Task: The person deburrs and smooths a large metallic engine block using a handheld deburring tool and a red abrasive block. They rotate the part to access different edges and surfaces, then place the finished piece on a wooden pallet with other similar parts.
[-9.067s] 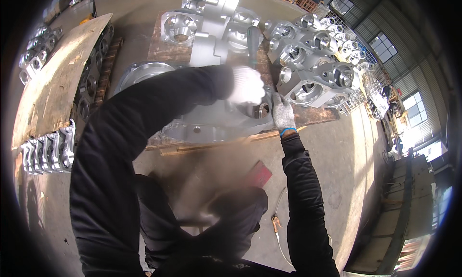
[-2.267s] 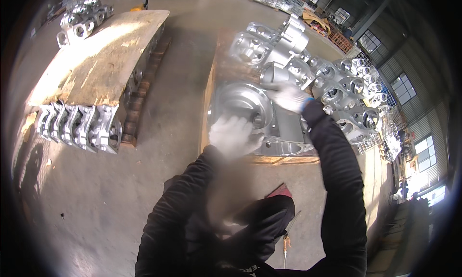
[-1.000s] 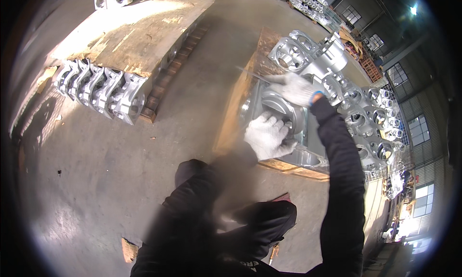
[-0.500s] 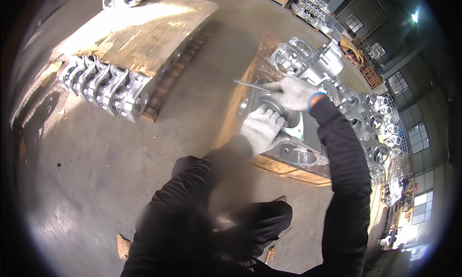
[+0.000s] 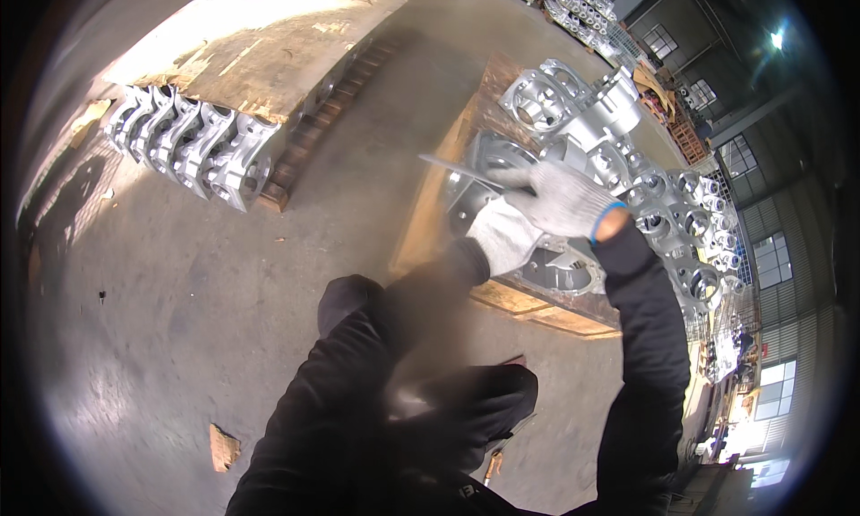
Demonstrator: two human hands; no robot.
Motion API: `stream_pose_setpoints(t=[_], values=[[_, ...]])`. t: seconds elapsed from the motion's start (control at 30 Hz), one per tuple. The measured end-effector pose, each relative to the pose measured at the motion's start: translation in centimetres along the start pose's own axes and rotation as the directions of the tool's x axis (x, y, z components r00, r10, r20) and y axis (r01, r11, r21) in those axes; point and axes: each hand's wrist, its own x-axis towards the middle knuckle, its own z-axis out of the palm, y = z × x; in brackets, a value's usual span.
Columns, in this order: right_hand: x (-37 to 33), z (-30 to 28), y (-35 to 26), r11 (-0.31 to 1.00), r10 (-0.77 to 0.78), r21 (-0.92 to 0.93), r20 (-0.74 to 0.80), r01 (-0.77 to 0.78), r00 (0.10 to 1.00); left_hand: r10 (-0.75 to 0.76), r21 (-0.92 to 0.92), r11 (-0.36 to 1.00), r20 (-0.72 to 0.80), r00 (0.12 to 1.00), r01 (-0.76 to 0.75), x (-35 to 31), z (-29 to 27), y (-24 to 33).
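Observation:
In my right hand (image 5: 564, 198), gloved in whitish knit with a blue cuff edge, is a thin grey file-like tool (image 5: 452, 167); its free end points left and away from me. The right hand crosses over my left hand (image 5: 502, 236), also gloved, and covers its fingertips. Under and behind both hands a silvery metal casting (image 5: 550, 245) shows only in part, and my left hand grips it. Another casting (image 5: 502, 154) with a round opening lies just beyond the hands. Nearer me, a casting with dark hollows (image 5: 560, 272) rests at the wooden platform's edge.
More castings (image 5: 658, 207) crowd the wooden platform (image 5: 528, 312) on the right. At left, a wooden board (image 5: 260, 46) lies over a row of castings (image 5: 193, 149) on a pallet (image 5: 287, 180). A wood scrap (image 5: 224, 448) lies on the concrete floor (image 5: 188, 337).
My right hand has come nearer to me, over the left hand's fingers, with the tool. The left hand has shifted slightly right, and the casting under the hands has turned. The view has shifted a little.

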Motion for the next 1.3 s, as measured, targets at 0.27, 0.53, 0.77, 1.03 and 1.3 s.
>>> stream_pose_setpoints(t=[0.27, 0.53, 0.77, 1.03, 1.3], values=[[-0.4, 2.3, 0.2, 0.987, 0.020, 0.159, -0.140, 0.003, 0.990, 0.017, -0.086, 0.996, -0.162, 0.987, -0.031, 1.4, 1.6, -1.0], [-1.0, 2.9, -1.0, 0.982, 0.170, 0.109, -0.135, -0.156, 0.976, -0.085, -0.134, 0.988, -0.043, 0.995, 0.079, 1.0, 2.3, -1.5], [-1.7, 3.5, -2.7, 0.978, 0.207, 0.033, -0.214, -0.205, 0.955, -0.197, -0.570, 0.802, 0.031, 0.980, 0.179, 0.5, 0.1, -0.4], [-1.4, 4.3, -3.6, 0.995, -0.003, -0.097, -0.351, -0.033, 0.936, -0.032, -0.236, 0.971, 0.070, 0.997, 0.048, 0.4, -2.3, 0.5], [-0.1, 7.4, -3.9, 0.993, 0.031, -0.085, -0.489, -0.083, 0.872, 0.508, 0.185, 0.850, -0.042, 0.860, -0.493, -11.8, -7.6, -1.5]])
